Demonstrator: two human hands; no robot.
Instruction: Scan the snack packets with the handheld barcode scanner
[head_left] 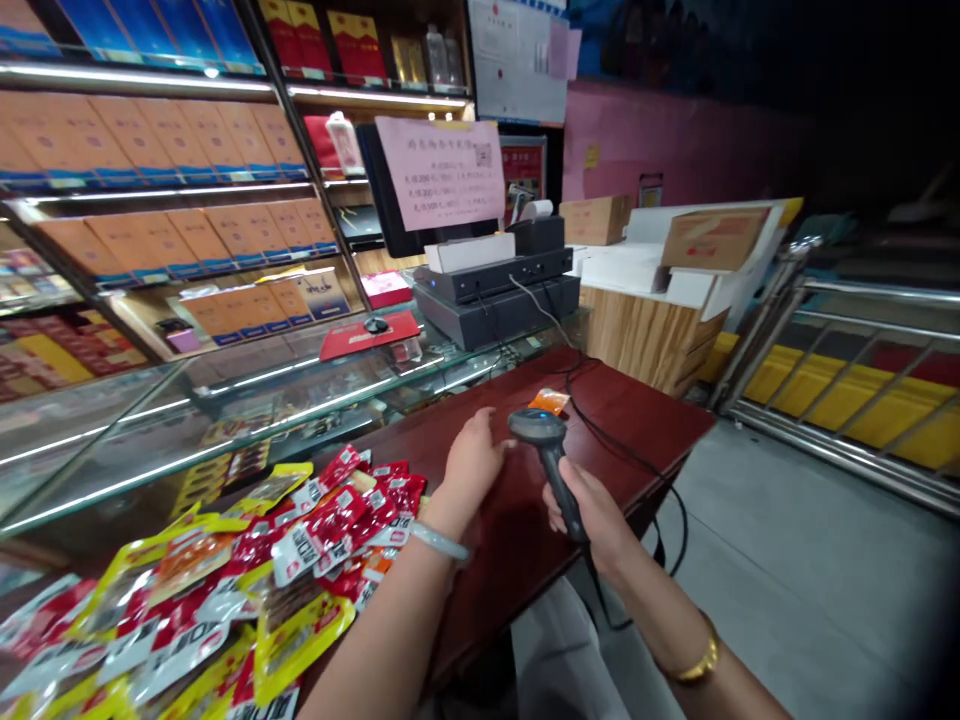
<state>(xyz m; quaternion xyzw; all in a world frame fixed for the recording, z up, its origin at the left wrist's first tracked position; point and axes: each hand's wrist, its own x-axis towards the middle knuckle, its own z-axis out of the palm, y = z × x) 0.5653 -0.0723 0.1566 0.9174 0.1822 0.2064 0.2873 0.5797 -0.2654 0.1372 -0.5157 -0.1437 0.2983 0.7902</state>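
1. Pink notice [442, 170] hanging over your register: printed lines with figures, too blurred to read.
2. Red-and-white snack packets [330, 525] on your counter [637, 400]: bold lettering, not legible.
3. Shelf boxes [150, 135]: print unreadable.

Between my hands [525, 480] the dark red worktop [517, 545] lies bare, and that strip runs up toward the centre of the frame. Lower left, a heap of snack packets [247, 570] blocks any sweep that way. The orange packet [549, 402] lies just beyond the scanner [551, 455], and a black cable [622, 450] loops across the worktop's right part. Behind, the glass counter [225, 400] and the cash register [499, 290] close off the upper middle. The floor at right is open up to the metal railing [847, 400].
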